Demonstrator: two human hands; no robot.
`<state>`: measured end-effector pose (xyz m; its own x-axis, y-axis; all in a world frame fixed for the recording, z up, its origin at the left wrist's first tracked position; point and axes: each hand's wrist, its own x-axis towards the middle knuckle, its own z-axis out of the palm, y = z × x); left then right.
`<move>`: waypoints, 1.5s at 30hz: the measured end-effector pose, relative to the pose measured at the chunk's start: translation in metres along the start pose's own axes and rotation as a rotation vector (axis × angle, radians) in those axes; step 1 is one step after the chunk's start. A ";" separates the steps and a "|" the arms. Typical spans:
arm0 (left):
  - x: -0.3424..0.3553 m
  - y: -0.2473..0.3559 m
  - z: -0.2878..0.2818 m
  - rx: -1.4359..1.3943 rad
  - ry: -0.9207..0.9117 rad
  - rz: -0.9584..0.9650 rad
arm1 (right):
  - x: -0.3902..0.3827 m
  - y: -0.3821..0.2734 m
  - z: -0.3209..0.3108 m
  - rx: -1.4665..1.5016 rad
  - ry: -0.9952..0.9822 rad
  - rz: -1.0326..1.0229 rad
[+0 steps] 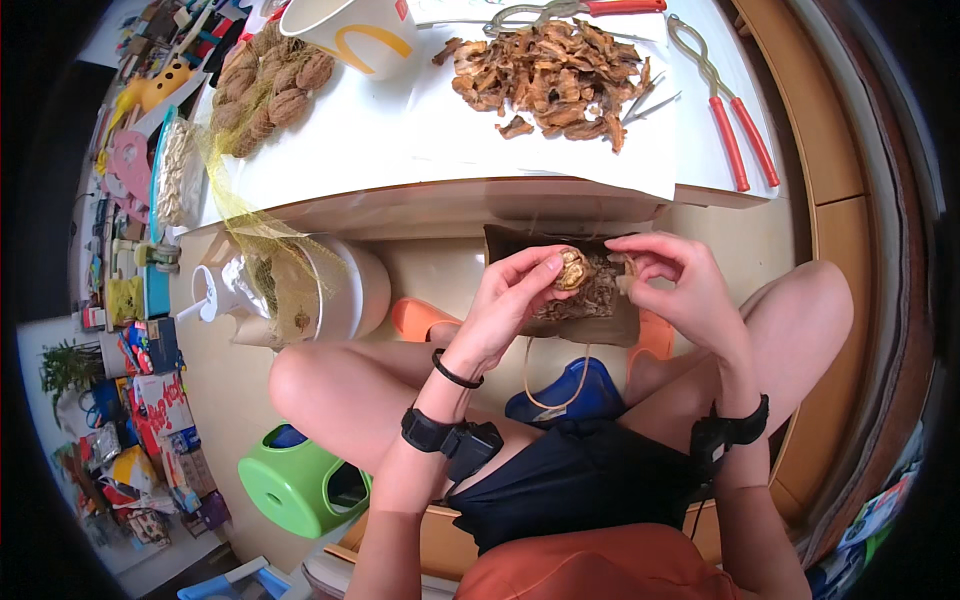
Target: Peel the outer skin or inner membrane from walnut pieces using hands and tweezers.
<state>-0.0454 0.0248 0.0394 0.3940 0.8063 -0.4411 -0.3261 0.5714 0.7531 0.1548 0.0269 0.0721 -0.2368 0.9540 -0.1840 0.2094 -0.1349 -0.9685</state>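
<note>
My left hand [520, 295] pinches a cracked walnut [571, 270] between thumb and fingers, its pale inside facing up. Just to the right, my right hand [680, 280] is closed with thumb and fingertips on a small tan piece [627, 276] that looks like walnut shell. Both hands are over an open brown paper bag [612, 322] standing between my legs. Broken shell bits [592, 297] lie inside the bag, and one of its cord handles [530, 375] hangs toward me. My hands partly hide the bag's opening.
On the white table ahead are a heap of brown walnut pieces [555, 80], red-handled pliers [735, 130], a second red-handled pair [590, 8], thin metal picks [652, 100], a white paper bucket [350, 35] and netted walnuts [275, 85]. A white bin [360, 290] and green stool [290, 480] stand left.
</note>
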 end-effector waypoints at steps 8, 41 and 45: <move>-0.007 0.002 0.009 0.099 -0.032 0.009 | 0.003 0.004 0.019 0.116 -0.098 -0.045; -0.002 0.005 0.002 0.221 -0.048 0.184 | 0.001 0.008 0.008 0.332 -0.240 0.149; -0.001 -0.003 0.001 0.297 0.058 0.253 | 0.002 0.009 0.009 0.299 -0.230 0.131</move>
<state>-0.0436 0.0227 0.0383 0.2807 0.9282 -0.2442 -0.1405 0.2914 0.9462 0.1475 0.0254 0.0619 -0.4397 0.8433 -0.3090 -0.0254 -0.3556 -0.9343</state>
